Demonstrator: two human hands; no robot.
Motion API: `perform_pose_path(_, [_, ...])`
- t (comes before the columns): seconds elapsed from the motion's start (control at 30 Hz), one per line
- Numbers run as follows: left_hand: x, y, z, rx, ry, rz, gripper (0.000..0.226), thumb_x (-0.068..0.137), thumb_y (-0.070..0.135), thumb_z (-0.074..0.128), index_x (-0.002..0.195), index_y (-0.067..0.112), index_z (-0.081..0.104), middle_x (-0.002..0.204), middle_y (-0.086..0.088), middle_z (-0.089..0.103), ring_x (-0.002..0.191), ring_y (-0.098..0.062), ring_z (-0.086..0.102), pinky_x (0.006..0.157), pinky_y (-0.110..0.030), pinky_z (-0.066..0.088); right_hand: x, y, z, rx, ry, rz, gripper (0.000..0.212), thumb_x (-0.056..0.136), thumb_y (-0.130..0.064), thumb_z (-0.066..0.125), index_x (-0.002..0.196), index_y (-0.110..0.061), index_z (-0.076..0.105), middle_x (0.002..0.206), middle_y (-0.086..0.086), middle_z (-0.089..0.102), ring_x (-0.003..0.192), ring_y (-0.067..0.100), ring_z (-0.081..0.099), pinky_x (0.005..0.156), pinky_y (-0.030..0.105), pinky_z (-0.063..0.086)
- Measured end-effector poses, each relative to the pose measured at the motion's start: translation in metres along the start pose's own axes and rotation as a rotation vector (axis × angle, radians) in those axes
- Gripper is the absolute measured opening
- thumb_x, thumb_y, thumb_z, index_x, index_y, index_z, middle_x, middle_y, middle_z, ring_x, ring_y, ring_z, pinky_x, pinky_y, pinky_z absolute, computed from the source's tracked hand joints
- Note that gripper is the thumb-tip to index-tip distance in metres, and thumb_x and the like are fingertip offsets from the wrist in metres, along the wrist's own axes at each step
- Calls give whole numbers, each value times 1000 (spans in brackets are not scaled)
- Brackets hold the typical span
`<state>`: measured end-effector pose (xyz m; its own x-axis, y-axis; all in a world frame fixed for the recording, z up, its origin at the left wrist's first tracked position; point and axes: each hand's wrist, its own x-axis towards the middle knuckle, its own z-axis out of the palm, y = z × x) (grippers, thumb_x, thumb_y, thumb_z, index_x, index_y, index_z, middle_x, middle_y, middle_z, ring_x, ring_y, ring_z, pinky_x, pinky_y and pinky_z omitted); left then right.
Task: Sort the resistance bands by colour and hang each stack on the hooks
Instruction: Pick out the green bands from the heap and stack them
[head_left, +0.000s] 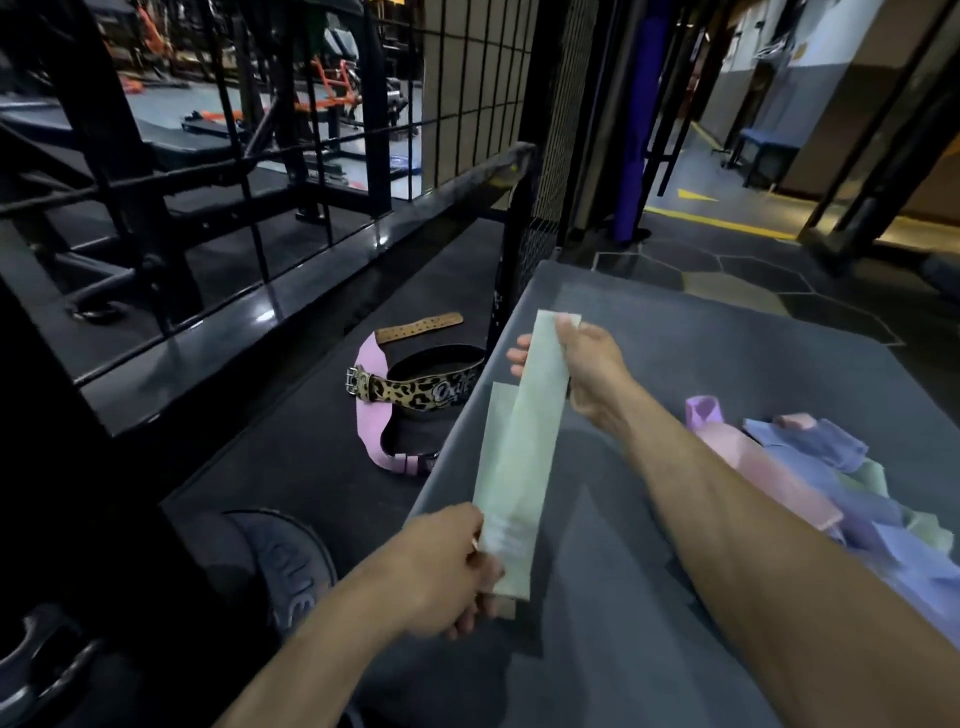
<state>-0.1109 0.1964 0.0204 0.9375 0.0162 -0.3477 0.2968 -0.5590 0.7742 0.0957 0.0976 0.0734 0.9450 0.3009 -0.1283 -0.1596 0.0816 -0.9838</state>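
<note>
A pale green resistance band (535, 415) is stretched lengthwise between both hands above the grey table (727, 332). My left hand (447, 566) pinches its near end and my right hand (582, 369) grips its far end. A second pale green band (496, 431) lies partly under the first one, on its left side. At the right of the table lies a loose heap of bands: pink (753, 462), purple-blue (852, 509) and pale green (930, 530) ones mixed together. No hooks are in sight.
Left of the table, on a dark floor mat, lie a leopard-print lifting belt (415, 392), a pink belt (371, 415) and a tan strap (418, 327). A weight plate (291, 566) sits at lower left. A black wire-grid fence (332, 156) runs behind.
</note>
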Motion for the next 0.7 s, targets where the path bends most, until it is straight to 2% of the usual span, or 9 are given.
perform_pose_path(0.1, [9,-5,2,68,59,-19,6,101,15,48,101,9,45,76,1,63,48,-10,55,49,-22,48,18,16,5,-182,-18,-48,28,101,-7,43,79,-6,61,82,16,70,71,29,69,60,35,60])
perform_pose_path(0.17, [13,-8,1,153,73,10,13,101,18,47,109,7,44,79,-2,63,53,-8,57,52,-19,46,33,24,3,-348,-22,-102,32,101,-10,46,74,-12,63,74,9,68,63,21,66,60,31,56])
perform_pose_path(0.23, [14,-8,1,186,55,-18,9,99,18,48,94,16,41,92,-6,67,68,-19,59,59,-28,46,49,30,-2,-464,-16,-131,33,101,-12,51,72,-12,65,67,3,61,57,13,57,56,26,50])
perform_pose_path(0.3, [14,-4,2,184,39,-59,14,98,20,48,89,18,38,101,-8,68,86,-33,64,66,-39,50,64,33,-7,-540,-33,-129,27,100,-15,55,83,-1,70,73,6,60,66,16,55,64,31,49])
perform_pose_path(0.37, [12,0,1,228,33,-71,14,99,28,48,94,17,42,106,-8,68,94,-33,65,72,-39,54,75,37,-12,-588,-65,-119,23,99,-14,59,99,5,71,80,9,61,72,20,55,69,35,50])
perform_pose_path(0.47, [12,1,1,253,3,-46,8,99,26,48,95,19,44,108,-4,68,79,-20,61,58,-21,44,82,45,-15,-671,-84,-102,14,96,-13,64,102,-5,74,81,6,64,62,12,55,61,28,49])
perform_pose_path(0.53, [12,1,1,230,-21,-70,3,98,20,49,97,20,45,110,-4,69,80,-18,61,57,-17,41,86,52,-15,-713,-76,-99,12,94,-14,66,101,-9,75,84,4,67,61,10,56,56,23,48])
perform_pose_path(0.63, [12,2,-1,205,-7,-123,12,97,21,50,105,14,46,110,-7,69,98,-26,67,73,-31,51,89,61,-13,-722,-62,-103,11,94,-12,66,101,-10,74,85,2,67,65,9,58,53,15,46])
perform_pose_path(0.7, [11,2,-1,197,11,-140,16,98,24,51,104,13,41,109,-7,69,96,-28,67,73,-35,50,90,67,-10,-712,-58,-121,10,94,-10,67,102,-9,74,83,1,66,67,9,58,59,15,47])
